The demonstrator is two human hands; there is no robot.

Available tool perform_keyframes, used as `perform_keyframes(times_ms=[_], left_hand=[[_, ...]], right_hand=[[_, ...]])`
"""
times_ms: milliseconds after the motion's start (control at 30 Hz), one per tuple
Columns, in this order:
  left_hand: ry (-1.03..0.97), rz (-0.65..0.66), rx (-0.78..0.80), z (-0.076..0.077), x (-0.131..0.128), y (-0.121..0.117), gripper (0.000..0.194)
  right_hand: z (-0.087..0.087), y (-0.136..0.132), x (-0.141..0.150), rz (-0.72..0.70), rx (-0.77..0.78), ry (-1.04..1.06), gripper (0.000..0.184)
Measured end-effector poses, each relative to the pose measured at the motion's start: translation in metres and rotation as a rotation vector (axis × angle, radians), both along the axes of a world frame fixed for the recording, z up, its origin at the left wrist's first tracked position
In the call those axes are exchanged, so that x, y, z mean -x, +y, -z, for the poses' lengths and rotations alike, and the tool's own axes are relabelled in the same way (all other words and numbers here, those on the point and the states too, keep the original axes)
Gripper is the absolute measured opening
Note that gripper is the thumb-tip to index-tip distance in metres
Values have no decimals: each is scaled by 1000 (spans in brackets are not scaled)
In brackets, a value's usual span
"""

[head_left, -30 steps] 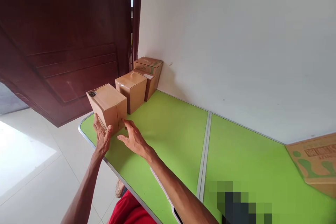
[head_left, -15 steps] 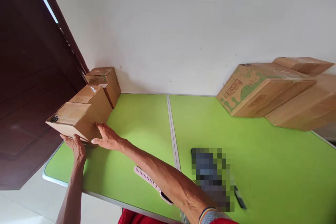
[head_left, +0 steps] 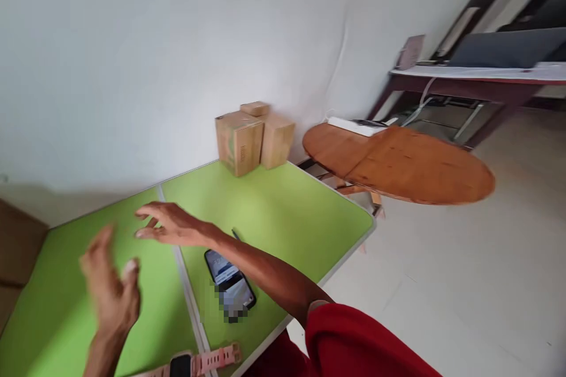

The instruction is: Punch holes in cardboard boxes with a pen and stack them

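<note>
My left hand (head_left: 112,285) hovers over the left part of the green table (head_left: 274,230), fingers apart and somewhat smeared by motion, holding nothing. To its right, my right hand (head_left: 172,225) is in the air above the table's metal seam, its fingers stretched left and empty. Below my right forearm lies a phone (head_left: 230,283) with a lit, partly pixelated screen. A smartwatch with a pink strap (head_left: 182,365) lies near the front edge. Brown cardboard boxes (head_left: 17,247) at the left edge are cut off by the frame.
Several cardboard boxes (head_left: 241,144) stand together at the table's back right corner. A thin dark object (head_left: 236,234) lies beyond the phone. Past the right edge stands an oval wooden table (head_left: 420,165) with a white item (head_left: 354,126). A dark desk (head_left: 469,85) is farther back.
Both hands have come away from the cardboard box at the left. The view has swung right, so those boxes now sit at the left edge and the wooden table shows.
</note>
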State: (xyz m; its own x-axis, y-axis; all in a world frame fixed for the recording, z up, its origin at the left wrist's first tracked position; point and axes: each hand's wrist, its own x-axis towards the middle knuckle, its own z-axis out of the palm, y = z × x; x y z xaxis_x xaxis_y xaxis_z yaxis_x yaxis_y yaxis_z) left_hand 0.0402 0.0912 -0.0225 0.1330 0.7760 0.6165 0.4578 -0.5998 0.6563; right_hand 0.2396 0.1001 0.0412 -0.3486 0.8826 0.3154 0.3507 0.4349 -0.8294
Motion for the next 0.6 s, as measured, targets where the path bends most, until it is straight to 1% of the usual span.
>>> perform_keyframes(times_ms=[33,67,100,133,167,200,233,267,333,400,433,500,533,600], left_hand=[[-8,101,-13,-2,-39,6,80],[-20,215,35,-4,-78,12,86],[-27,339,153,-5,-116,19,89],[-27,449,304,-5,-152,26,90],[-10,485,371,-5,-185,35,93],[7,492,410,-4,-214,47,93],[20,478,444,-3,-240,60,92],[21,447,469,-3,-263,75,91],[-3,356,494,-8,-298,110,86],[-40,274,508,-19,-322,147,79],[-57,251,517,-26,-332,165,76],[-82,246,543,-37,-347,198,75],[-92,259,560,-40,-353,211,77],[-110,296,595,-42,-362,231,89]], right_hand=[[-1,-8,-35,120,-5,30,41],[-1,-18,-68,237,-2,66,36],[3,-30,-101,362,12,96,30],[8,-42,-131,517,16,107,27],[17,-52,-160,619,14,116,25],[27,-60,-187,689,19,121,24],[38,-65,-211,749,33,123,24],[50,-67,-232,807,49,131,28],[73,-60,-264,900,79,153,46],[91,-41,-283,955,97,177,72],[98,-28,-287,966,102,186,86],[110,-2,-290,967,99,200,108],[114,11,-289,969,87,203,118],[121,35,-285,1002,43,209,136]])
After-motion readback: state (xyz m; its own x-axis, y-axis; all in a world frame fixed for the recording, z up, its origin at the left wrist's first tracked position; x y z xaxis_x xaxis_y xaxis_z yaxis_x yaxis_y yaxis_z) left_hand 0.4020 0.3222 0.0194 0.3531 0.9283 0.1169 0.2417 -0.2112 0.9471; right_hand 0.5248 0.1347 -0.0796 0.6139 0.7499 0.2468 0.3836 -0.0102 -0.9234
